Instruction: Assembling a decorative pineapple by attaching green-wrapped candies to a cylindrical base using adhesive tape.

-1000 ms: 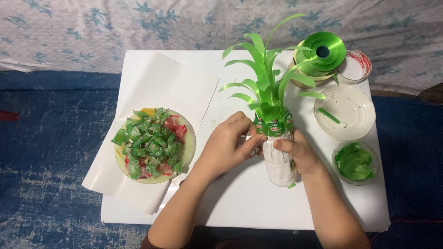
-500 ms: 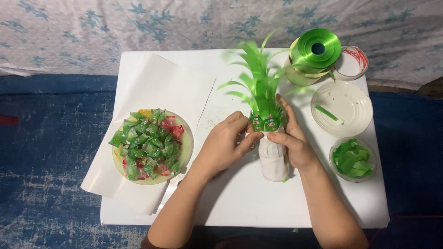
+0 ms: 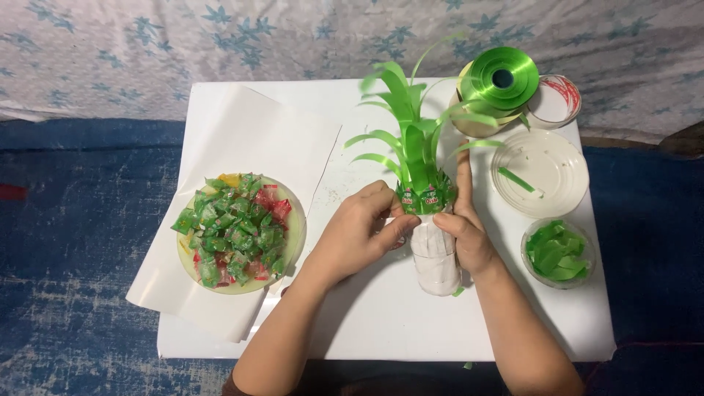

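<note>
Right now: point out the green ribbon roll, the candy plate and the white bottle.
green ribbon roll [image 3: 503,78], head view, on its flat top face.
candy plate [image 3: 296,233], head view, on its bare right rim.
white bottle [image 3: 435,265], head view, on its lower body.

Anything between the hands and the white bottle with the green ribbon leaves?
Nothing visible. Left hand and right hand already touch the bottle from either side, just under its ring of green wrappers.

Bare forearms, no sleeves, no jewellery
</note>
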